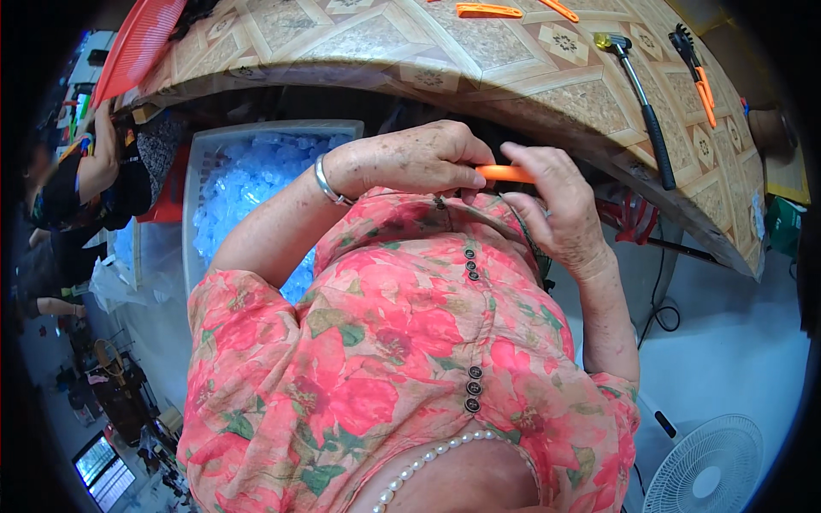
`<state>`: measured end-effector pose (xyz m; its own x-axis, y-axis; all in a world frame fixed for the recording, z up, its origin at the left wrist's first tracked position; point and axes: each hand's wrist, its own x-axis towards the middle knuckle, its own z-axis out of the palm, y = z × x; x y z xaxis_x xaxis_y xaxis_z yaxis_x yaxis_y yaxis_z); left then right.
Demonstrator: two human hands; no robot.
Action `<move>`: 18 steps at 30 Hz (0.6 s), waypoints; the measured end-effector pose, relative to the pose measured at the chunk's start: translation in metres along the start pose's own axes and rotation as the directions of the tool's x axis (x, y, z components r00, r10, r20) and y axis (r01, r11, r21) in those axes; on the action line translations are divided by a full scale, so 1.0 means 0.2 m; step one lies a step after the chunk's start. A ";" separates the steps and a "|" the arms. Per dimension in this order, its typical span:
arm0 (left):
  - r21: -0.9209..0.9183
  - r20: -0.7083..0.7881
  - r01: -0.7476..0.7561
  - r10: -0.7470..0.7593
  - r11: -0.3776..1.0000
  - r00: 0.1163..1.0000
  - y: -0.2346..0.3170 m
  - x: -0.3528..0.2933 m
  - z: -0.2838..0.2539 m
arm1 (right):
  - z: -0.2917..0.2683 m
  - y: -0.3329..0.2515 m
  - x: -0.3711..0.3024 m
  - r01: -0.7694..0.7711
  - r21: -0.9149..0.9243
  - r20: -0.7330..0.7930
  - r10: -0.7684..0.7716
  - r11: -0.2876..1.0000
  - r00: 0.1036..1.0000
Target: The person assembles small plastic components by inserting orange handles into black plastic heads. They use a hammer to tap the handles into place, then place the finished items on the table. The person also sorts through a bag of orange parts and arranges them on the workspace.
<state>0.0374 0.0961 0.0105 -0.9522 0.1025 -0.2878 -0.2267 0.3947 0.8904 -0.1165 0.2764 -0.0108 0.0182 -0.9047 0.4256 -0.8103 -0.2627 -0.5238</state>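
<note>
Patterned table (505, 73), pale floor (727, 342), bright window (96, 460)

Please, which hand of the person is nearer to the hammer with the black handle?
Right. The right hand is to the left of the hammer, apart from it; the left hand is farther left, beyond the right hand.

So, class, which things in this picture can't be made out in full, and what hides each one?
All in the head view:
- Orange piece: its ends are hidden by the left hand and right hand.
- Pale bin: partly covered by the left forearm and floral shirt.
- Red basket: cut off by the upper edge.
- White fan: cut off by the lower edge.
</note>
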 end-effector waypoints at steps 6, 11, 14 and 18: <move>0.284 -0.196 -0.144 0.205 0.948 0.959 0.01 -0.01 0.04 | -0.05 -0.05 0.04 -0.354 0.214 0.038 0.355 0.910 0.934; 0.318 -0.262 -0.122 0.211 0.940 0.942 0.02 0.02 0.08 | -0.06 -0.04 0.08 -0.357 0.139 0.004 0.360 0.924 0.933; 0.304 -0.307 -0.159 0.255 0.939 0.917 0.00 0.05 0.06 | -0.10 0.00 0.13 -0.346 0.107 0.008 0.347 0.932 0.938; 0.146 -0.378 -0.067 0.118 0.987 0.918 0.04 0.11 0.02 | -0.18 0.13 0.22 -0.360 0.170 0.087 0.350 0.917 0.933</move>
<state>0.0144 0.1049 0.0103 -0.9785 -0.2048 -0.0258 -0.1304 0.5161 0.8465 -0.1569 0.2420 0.0207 -0.2161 -0.9648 0.1497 -0.6501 0.0278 -0.7593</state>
